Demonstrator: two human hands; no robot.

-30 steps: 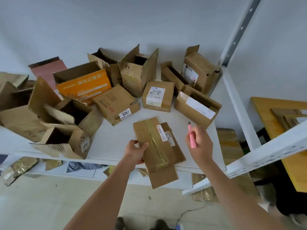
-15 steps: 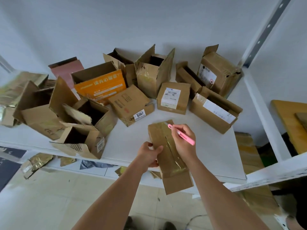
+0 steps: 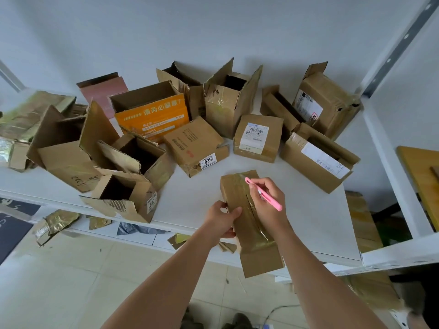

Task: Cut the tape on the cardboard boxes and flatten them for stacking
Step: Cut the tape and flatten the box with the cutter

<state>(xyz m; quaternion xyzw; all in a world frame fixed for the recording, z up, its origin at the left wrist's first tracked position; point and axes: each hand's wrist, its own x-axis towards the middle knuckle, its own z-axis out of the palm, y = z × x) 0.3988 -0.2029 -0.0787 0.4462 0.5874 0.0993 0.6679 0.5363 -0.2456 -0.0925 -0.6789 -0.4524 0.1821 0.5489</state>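
Left hand: The left hand (image 3: 222, 218) grips the near left edge of a taped box (image 3: 247, 217), thumb on top and fingers curled round its side, holding it down on the white shelf (image 3: 316, 222).
Right hand: The right hand (image 3: 267, 203) pinches a pink cutter (image 3: 263, 194) like a pen, fingers closed round its barrel, the tip set on the glossy tape near the box's far end.
Taped box: It lies lengthwise at the front of the shelf, its near end overhanging the edge, with a strip of shiny brown tape running down the middle of its top face.
Other boxes: An open orange box (image 3: 152, 115) stands behind on the left; a closed box with a "6367" sticker (image 3: 196, 144) lies just beyond the taped one; a labelled parcel (image 3: 257, 138) sits to its right; a tall open box (image 3: 230, 100) stands behind them near the wall.
Left side: Several opened boxes with raised flaps crowd the shelf's left end, one bearing a "1600" tag (image 3: 123, 195).
Right side: Two more labelled boxes rest by the grey upright post (image 3: 399, 46).
Floor: Scraps of cardboard and tape lie on the pale tiles (image 3: 71, 281) under the shelf.
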